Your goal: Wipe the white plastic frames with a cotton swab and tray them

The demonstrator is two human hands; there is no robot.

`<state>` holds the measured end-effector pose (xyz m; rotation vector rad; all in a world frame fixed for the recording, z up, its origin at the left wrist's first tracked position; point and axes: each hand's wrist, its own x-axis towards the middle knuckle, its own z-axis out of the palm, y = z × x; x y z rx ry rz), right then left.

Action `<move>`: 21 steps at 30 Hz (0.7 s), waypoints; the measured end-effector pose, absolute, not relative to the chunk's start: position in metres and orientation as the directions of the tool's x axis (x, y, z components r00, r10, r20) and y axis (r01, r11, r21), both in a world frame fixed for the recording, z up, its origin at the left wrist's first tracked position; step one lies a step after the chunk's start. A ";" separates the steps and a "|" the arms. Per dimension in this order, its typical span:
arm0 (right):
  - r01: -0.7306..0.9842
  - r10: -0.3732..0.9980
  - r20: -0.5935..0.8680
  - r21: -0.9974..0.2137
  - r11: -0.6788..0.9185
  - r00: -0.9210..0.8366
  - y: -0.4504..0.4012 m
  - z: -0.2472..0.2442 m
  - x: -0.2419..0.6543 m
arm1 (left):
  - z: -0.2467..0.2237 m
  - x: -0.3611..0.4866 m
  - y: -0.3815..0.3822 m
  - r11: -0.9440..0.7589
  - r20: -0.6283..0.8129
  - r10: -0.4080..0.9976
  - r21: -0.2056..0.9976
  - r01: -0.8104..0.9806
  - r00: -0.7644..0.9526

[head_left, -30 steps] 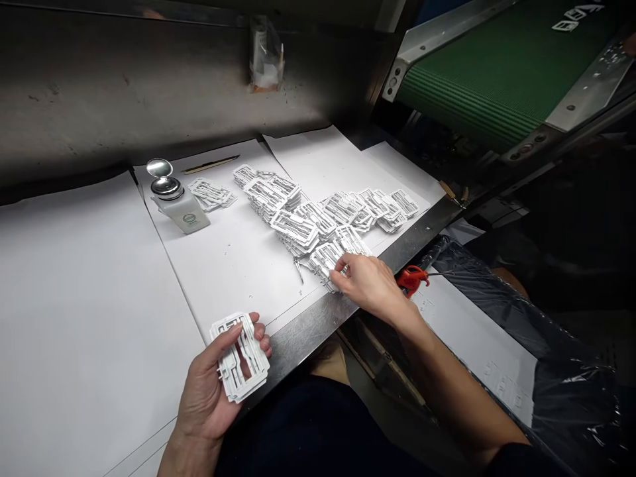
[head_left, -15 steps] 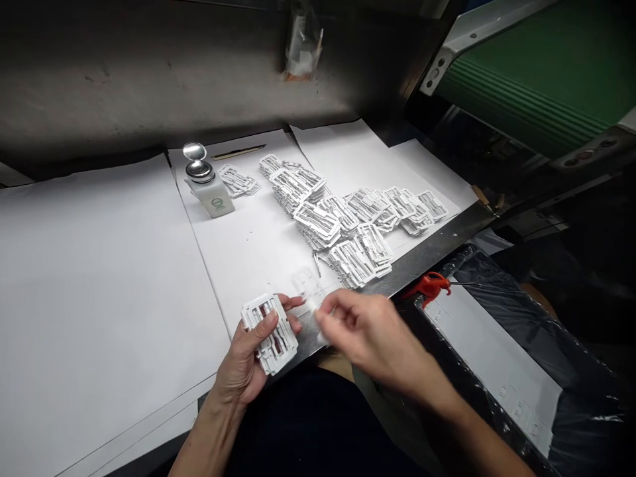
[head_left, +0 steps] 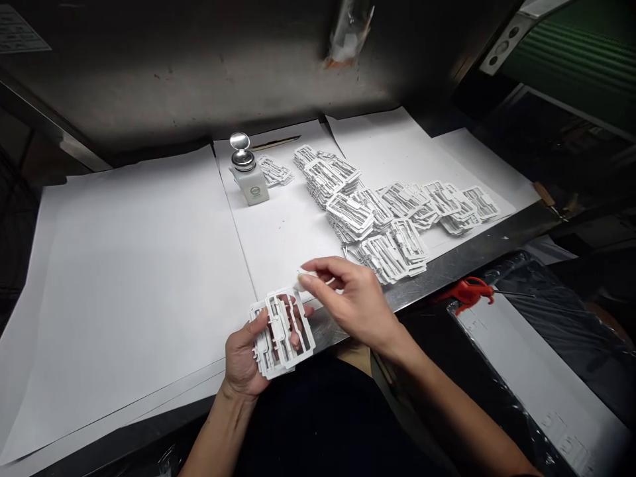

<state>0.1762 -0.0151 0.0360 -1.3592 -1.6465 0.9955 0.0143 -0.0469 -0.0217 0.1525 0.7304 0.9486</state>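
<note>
OK, my left hand (head_left: 243, 364) pinches a few white frames (head_left: 285, 331), thumb over them, fingers behind. My right hand (head_left: 355, 301) is just beyond their top edge, thumb and fingertips closed on a white bit (head_left: 299, 282), too hidden to ID. Frame piles (head_left: 387, 257) sit past my right hand, red tool (head_left: 471, 291) right of it.

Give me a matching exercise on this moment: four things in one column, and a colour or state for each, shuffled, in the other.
1. Bottle
2. Left hand
3. Trigger-handled tool
4. Ribbed belt

A. Red
B. Green
C. Lid raised
D. Holding slotted white frames

Right pairs: 1-C; 2-D; 3-A; 4-B
</note>
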 end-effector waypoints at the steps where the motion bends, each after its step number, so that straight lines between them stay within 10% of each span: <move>1: 0.393 0.976 0.115 -0.902 0.180 -0.183 -0.011 0.034 0.172 | -0.022 0.015 -0.047 0.604 -0.513 0.775 0.432 -0.669 0.368; 21: 0.488 0.947 0.135 -0.830 0.269 -0.293 -0.027 0.023 0.178 | -0.021 0.008 -0.040 0.585 -0.537 0.770 0.381 -0.716 0.344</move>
